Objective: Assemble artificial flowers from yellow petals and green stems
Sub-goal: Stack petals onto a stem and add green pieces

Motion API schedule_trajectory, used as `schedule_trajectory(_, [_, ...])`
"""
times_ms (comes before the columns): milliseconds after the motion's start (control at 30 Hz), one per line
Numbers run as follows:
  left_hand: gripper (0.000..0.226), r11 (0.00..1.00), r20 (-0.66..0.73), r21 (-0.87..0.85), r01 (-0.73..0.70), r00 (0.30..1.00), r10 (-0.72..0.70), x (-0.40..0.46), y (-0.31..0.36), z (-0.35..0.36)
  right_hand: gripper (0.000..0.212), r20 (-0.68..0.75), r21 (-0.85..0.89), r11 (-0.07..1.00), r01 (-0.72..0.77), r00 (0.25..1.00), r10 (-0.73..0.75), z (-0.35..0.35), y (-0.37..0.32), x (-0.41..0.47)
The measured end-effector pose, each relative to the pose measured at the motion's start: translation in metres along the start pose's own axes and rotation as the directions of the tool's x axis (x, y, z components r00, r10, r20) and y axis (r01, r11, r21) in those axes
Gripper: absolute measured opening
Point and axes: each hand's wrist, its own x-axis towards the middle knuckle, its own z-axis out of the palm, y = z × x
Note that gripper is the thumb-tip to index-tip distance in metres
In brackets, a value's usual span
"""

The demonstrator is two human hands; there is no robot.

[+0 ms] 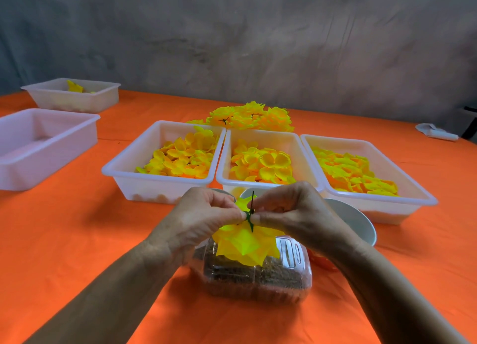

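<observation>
Behind flower (247, 248), clear box (258, 279) contents unclear; bowl (353, 220) half-hidden.

So I count five white plastic bins (165, 181) on the orange tablecloth (77, 240): three hold loose yellow petals (180, 158), side by side. One clear plastic container (258, 279) sits nearest, plus two hands.

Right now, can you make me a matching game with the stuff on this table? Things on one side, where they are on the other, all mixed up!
Things:
1. green stem
2. finished flowers pile
3. clear container
4. empty white tray

Places:
A. far left on the orange cloth
B. behind the three petal trays
C. pinched between both hands
D. under the hands, close to the person

Pairs: 1-C, 2-B, 3-D, 4-A
</observation>
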Motion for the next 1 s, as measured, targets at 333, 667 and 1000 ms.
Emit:
schedule_trajectory(333, [0.015,0.999,0.034,0.033,0.008,0.999,-0.01,0.0031,0.0004,0.0018,0.02,0.041,-0.108,0.994,-0.01,0.999,0.015,-0.0005,-0.0014,0.0059])
schedule_trajectory(667, [0.028,0.993,-0.001,0.121,-0.011,1.0,0.011,0.0042,-0.0011,0.005,0.017,0.047,-0.097,0.995,-0.038,0.998,0.042,-0.0011,-0.0038,0.0061])
schedule_trajectory(1000, [0.028,0.991,-0.001,0.132,-0.024,1.0,0.024,0.005,-0.0015,0.0061,0.023,0.025,-0.104,0.994,-0.043,0.999,0.046,-0.001,-0.0052,0.0066])
